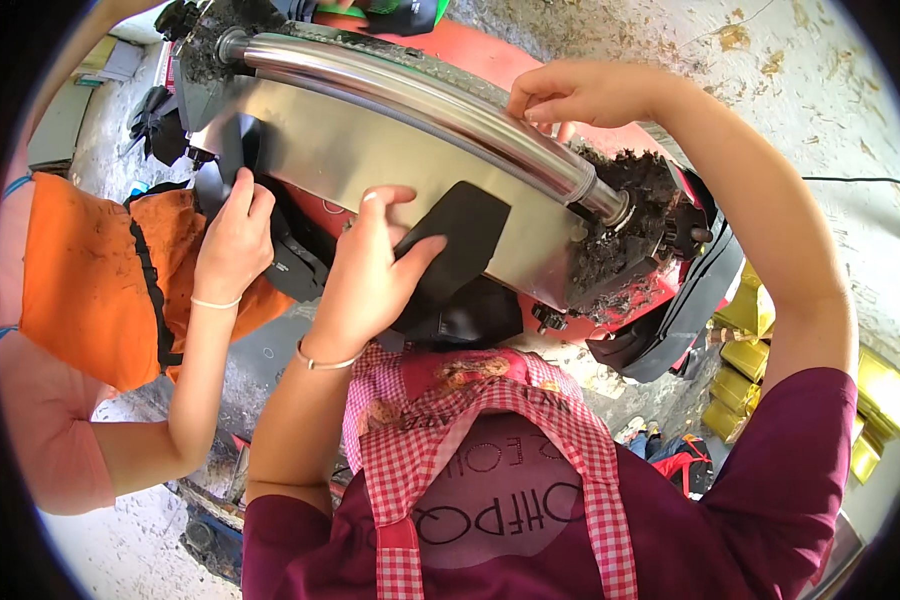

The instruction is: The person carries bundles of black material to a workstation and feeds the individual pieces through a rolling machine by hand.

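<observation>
A machine with a shiny metal roller (410, 95) and a smooth steel plate (320, 150) stands in front of me. My left hand (365, 270) is at the plate's near edge, its thumb on a flat black piece (465, 235) with an angled end; part of it lies over the plate. My right hand (595, 95) is at the far side of the roller, its fingers curled; anything in them is hidden. To my left, a co-worker's hand (238, 235) holds a dark piece (240, 145) at the plate's left end.
Dark crumbly residue (620, 200) clings around the roller's right end. Black flat pieces (655, 335) hang beside the machine on the right. Yellow containers (745, 355) stand farther right. At the far side, another person's hand (345, 12) shows. The co-worker wears an orange apron (80, 280).
</observation>
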Action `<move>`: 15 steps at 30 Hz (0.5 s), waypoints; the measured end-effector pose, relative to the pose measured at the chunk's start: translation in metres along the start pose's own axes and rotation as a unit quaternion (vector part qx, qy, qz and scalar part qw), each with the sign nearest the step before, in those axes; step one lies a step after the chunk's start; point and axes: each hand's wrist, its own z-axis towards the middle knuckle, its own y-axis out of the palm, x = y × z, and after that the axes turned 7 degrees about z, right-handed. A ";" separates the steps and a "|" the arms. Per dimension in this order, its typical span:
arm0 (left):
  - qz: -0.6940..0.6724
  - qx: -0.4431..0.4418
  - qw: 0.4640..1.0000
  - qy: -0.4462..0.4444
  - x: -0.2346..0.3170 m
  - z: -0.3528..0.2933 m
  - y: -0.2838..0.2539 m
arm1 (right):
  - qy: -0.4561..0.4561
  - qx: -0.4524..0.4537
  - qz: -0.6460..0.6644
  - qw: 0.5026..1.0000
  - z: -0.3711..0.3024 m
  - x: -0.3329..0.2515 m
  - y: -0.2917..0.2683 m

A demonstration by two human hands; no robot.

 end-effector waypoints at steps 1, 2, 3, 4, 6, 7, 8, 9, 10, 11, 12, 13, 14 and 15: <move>0.017 0.034 0.998 0.045 -0.005 0.012 0.007 | -0.019 -0.003 0.004 1.000 0.007 0.011 0.001; 0.015 0.032 0.998 0.042 -0.001 0.024 0.010 | -0.038 -0.009 0.010 0.999 0.012 0.017 0.003; 0.067 0.052 0.995 0.058 0.006 0.034 0.010 | -0.038 -0.013 0.010 0.999 0.016 0.016 0.004; 0.120 0.071 0.988 0.073 0.011 0.044 0.011 | -0.034 0.000 0.027 0.999 0.020 0.015 0.005; 0.109 0.081 0.988 0.075 0.014 0.049 0.011 | -0.027 0.008 0.053 0.998 0.024 0.006 0.008; 0.090 0.070 0.990 0.085 0.014 0.046 0.005 | 0.029 0.012 0.114 0.993 0.022 -0.004 0.004; 0.071 0.056 0.991 0.096 0.015 0.041 -0.002 | 0.086 0.017 0.176 0.980 0.019 -0.008 0.006; 0.082 0.016 0.994 0.064 0.013 0.032 -0.011 | 0.092 0.022 0.157 0.983 0.019 0.002 0.000; 0.059 0.004 0.995 0.086 -0.007 0.027 -0.014 | 0.096 0.024 0.163 0.982 0.016 0.013 -0.003; 0.015 -0.039 0.998 0.036 -0.030 0.015 -0.019 | 0.072 0.055 0.120 0.989 0.018 0.018 -0.006; -0.030 -0.084 0.996 -0.011 -0.046 0.005 -0.020 | 0.049 0.090 0.077 0.992 0.016 0.023 -0.012; -0.029 -0.126 0.990 -0.049 -0.055 -0.002 -0.017 | 0.060 0.099 0.131 0.985 0.012 0.028 -0.021; -0.027 -0.168 0.982 -0.084 -0.060 -0.006 -0.012 | -0.018 0.128 0.161 0.978 -0.001 0.034 -0.031; 0.015 -0.138 0.988 -0.073 -0.072 -0.015 0.007 | -0.034 0.187 0.228 0.955 -0.002 0.030 -0.036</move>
